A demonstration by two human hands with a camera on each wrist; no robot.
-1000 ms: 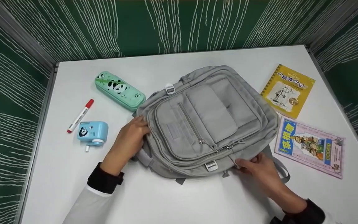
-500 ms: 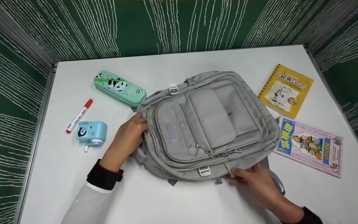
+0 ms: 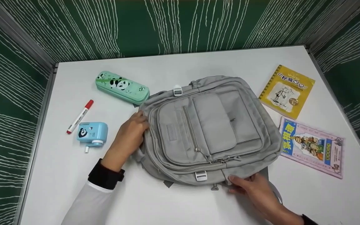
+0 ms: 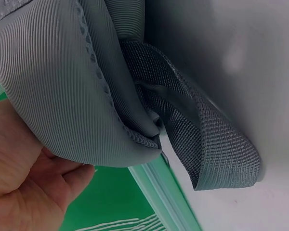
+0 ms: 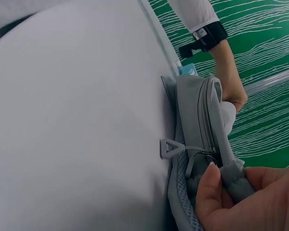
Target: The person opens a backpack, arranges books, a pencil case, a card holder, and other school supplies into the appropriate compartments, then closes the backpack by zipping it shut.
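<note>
A grey backpack (image 3: 214, 122) lies front side up on the white table, turned at a slant. At its left end my left hand (image 3: 131, 132) grips the edge with curled fingers; in the left wrist view a padded grey strap (image 4: 72, 91) and a webbing loop (image 4: 221, 144) hang beside that hand. My right hand (image 3: 256, 192) pinches the near right side of the bag between thumb and fingers. The right wrist view shows my thumb (image 5: 209, 190) against the fabric near a zipper and a grey plastic hook (image 5: 171, 148).
Left of the bag lie a green panda pencil case (image 3: 122, 87), a red-capped marker (image 3: 80, 117) and a blue pencil sharpener (image 3: 92, 134). To the right are a yellow book (image 3: 287, 92) and a pink comic book (image 3: 312, 147), its corner beside the bag. Green walls (image 3: 180, 28) stand behind the table.
The backpack has shifted toward the near edge and turned slightly, with both hands keeping hold. My right hand has moved nearer and a little left. The pencil case has nudged slightly right.
</note>
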